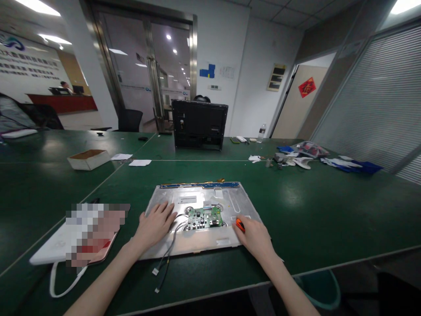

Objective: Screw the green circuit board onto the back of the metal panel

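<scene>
A silver display panel (204,241) lies flat on the green table, with a blue strip along its far edge. Near its middle sits a green circuit board (205,217), and dark cables (173,241) with white plugs run from it over the near edge. My left hand (156,226) rests on the panel's left part, fingers spread, left of the board. At the right side of the panel, my right hand (253,235) is closed around an orange tool (240,225). The rest of the tool is hidden by the hand.
A partly blurred white and pink item (49,250) with a white strap lies at the left. Farther off are an open box (88,159), papers (140,163), a black monitor (200,124), a bottle (262,133) and mixed bags (311,149). A green bin (320,289) stands below the table's edge.
</scene>
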{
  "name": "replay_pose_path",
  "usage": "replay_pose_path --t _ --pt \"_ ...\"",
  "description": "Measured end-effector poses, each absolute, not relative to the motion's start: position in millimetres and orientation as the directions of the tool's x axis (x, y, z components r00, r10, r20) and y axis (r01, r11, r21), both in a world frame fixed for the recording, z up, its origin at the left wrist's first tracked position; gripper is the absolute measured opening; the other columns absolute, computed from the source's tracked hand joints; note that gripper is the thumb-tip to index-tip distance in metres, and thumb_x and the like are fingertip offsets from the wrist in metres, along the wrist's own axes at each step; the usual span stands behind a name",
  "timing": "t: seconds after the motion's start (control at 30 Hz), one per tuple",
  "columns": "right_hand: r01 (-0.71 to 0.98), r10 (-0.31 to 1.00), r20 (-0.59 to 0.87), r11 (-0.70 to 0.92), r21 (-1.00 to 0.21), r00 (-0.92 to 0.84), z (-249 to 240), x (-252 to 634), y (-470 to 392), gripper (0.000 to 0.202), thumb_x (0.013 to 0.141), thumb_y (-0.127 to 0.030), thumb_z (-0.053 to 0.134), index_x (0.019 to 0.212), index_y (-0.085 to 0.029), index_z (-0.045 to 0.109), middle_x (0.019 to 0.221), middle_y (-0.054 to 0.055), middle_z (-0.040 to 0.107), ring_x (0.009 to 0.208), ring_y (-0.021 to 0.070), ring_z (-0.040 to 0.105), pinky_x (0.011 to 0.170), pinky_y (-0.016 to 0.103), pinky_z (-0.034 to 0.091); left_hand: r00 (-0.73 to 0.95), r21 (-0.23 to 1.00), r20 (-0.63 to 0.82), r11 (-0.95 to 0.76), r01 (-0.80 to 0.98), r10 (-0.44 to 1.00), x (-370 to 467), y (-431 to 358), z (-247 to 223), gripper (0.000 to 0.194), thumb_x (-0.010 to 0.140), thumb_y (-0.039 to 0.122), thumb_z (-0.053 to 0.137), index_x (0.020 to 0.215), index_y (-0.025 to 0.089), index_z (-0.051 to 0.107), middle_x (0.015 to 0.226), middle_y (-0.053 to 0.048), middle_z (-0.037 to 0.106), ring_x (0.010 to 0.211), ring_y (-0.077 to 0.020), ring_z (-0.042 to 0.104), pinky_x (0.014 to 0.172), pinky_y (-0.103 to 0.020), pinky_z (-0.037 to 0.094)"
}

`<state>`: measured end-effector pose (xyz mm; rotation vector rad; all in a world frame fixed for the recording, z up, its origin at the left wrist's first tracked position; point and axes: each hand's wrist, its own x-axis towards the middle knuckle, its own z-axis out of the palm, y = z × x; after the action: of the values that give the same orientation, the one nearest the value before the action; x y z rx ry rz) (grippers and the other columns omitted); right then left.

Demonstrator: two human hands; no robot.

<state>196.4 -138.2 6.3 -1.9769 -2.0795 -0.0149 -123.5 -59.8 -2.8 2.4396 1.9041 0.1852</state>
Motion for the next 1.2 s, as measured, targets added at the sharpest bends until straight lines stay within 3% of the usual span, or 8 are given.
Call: replay_pose_path --t 0.17,0.5,0.93,1.2 --pt "0.983 0.968 0.228 -0.071 -0.17 0.109 9.1 200.3 -117.5 0.037 0.091 -0.048 0.039 0.082 -0.021 0.062 0.075 0.006 0.068 0.07 0.0197 0.063 0.058 0.027 0.033 0.338 0.088 0.082 -0.345 0.934 0.937 -98.2 -67.6 2.5 0.05 0.095 0.046 0.02 0.137 0.026 0.04 0.144 -0.009 0.039 0.13 -0.0314 0.035 0.091 -0.06 0.036" --pt "0.975 0.949 0.24 -0.178 -0.131 0.205 -0.1 247.4 -75.5 0.044 0.087 -0.056 0.041 0.082 -0.02 0.065 0.074 0.008 0.067 0.07 0.0223 0.062 0.056 0.027 0.031 0.504 0.054 0.11 -0.511 0.858 0.857 -44.6 -74.0 4.5 0.046 0.096 0.039 0.021 0.136 0.025 0.039 0.145 -0.012 0.037 0.131 -0.0329 0.034 0.088 -0.056 0.037" --pt "0.998 0.971 0.236 -0.021 -0.067 0.036 -9.5 308.3 -66.9 0.024 0.088 -0.034 0.042 0.088 -0.019 0.061 0.083 0.005 0.066 0.076 0.0198 0.059 0.061 0.027 0.033 0.534 0.15 0.172 -0.558 0.816 0.828 1.4 -68.0 -4.4 0.049 0.094 0.046 0.027 0.137 0.025 0.038 0.146 -0.013 0.035 0.133 -0.0351 0.029 0.094 -0.058 0.03" --pt "0.998 0.973 0.225 0.057 -0.018 -0.052 -9.6 334.3 -68.7 0.023 0.089 -0.03 0.041 0.097 -0.021 0.06 0.096 0.007 0.066 0.084 0.0204 0.059 0.068 0.028 0.037 0.543 0.159 0.2 -0.574 0.803 0.816 22.1 -63.6 -8.2 0.049 0.094 0.045 0.03 0.137 0.023 0.039 0.145 -0.015 0.036 0.132 -0.0362 0.03 0.093 -0.061 0.03"
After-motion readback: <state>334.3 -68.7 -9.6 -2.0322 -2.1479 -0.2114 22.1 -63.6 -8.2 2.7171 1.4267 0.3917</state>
